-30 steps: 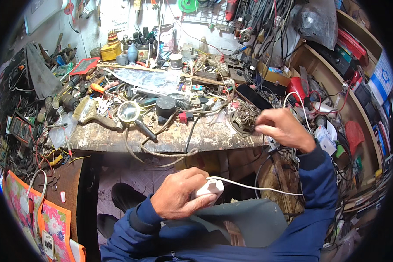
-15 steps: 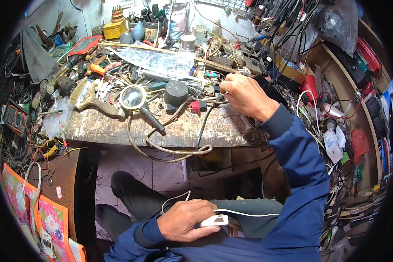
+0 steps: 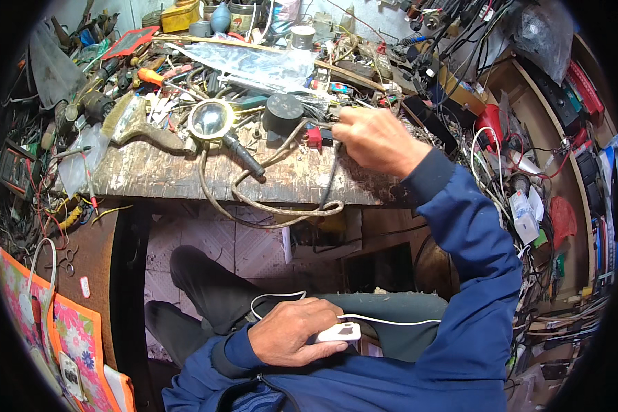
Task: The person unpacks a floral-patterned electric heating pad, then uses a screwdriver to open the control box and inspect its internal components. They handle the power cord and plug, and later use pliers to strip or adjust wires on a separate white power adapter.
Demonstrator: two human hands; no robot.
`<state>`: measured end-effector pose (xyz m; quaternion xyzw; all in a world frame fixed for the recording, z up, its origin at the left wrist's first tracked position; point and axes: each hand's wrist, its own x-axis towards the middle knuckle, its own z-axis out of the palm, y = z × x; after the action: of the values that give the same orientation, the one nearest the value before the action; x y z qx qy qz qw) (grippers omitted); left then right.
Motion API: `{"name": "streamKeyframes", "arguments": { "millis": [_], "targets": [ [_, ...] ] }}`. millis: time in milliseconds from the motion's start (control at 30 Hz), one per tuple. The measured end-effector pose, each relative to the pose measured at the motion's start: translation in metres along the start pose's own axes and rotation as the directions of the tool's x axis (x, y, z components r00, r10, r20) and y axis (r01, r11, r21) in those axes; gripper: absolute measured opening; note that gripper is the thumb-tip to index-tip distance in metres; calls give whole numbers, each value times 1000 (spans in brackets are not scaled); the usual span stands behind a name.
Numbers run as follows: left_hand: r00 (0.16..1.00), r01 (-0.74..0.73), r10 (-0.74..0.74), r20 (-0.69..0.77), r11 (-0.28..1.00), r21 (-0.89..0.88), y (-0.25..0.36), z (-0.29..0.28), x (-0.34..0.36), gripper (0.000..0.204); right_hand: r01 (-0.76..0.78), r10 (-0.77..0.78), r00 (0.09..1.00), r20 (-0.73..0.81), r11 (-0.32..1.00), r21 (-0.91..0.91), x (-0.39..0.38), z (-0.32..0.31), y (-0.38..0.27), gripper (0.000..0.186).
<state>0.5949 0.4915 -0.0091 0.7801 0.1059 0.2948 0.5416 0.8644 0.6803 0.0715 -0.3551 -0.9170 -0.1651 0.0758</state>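
My left hand [image 3: 294, 333] rests low over my lap, its fingers closed round a small white device [image 3: 341, 332] with a dark patch on its end. A thin white cord [image 3: 391, 318] runs beside that device across my thigh. Over the front of the workbench [image 3: 165, 180], my right hand [image 3: 376, 137] is closed with its fingertips pressed together; what they grip is hidden. A black cable [image 3: 331, 180] hangs down from beneath those fingertips, slightly blurred. Left of them lie a red connector [image 3: 314, 138], a beige cable [image 3: 254, 206] in loops and a round black part [image 3: 282, 113].
A magnifying glass [image 3: 211, 120], a brush [image 3: 141, 130] and an orange-handled screwdriver [image 3: 151, 77] lie among tangled wires. Clear plastic wrapping [image 3: 247, 63] covers parts behind. Cables and an open wooden drawer [image 3: 529, 113] crowd the right side. A floral cloth [image 3: 69, 323] hangs at lower left.
My right hand has come down and slightly left, closer to the red connector, and the black cable has shifted with it. The left hand keeps its hold on the white device. The view has tilted slightly.
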Motion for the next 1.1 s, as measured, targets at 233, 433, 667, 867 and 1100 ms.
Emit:
{"name": "streamKeyframes", "arguments": {
  "millis": [233, 433, 667, 867, 1100],
  "targets": [
    [1000, -6, 6, 4, 1000, -11, -1, -1, -1, 25, -294, 305, 951, 47, 850, 438, -28, -74, 8, 14],
    [1000, -12, 13, 9, 999, -35, -6, -2, 1, 26, -454, 383, 871, 307, 391, 800, -71, -97, 11, 13],
    [1000, -13, 14, 27, 999, -37, -8, -2, 0, 27, -337, 671, 678, -300, 646, 685, -110, -164, 31, 12],
    [1000, -7, 7, 18, 1000, -23, -2, -8, 0, 28, -319, 671, 289, -682, 740, 593, -140, -227, 82, 18],
    [1000, -12, 12, 1, 1000, -15, -2, -6, -1, 28, -19, 730, -12, -684, 683, 730, -184, -258, 128, 22]
  ]
}}
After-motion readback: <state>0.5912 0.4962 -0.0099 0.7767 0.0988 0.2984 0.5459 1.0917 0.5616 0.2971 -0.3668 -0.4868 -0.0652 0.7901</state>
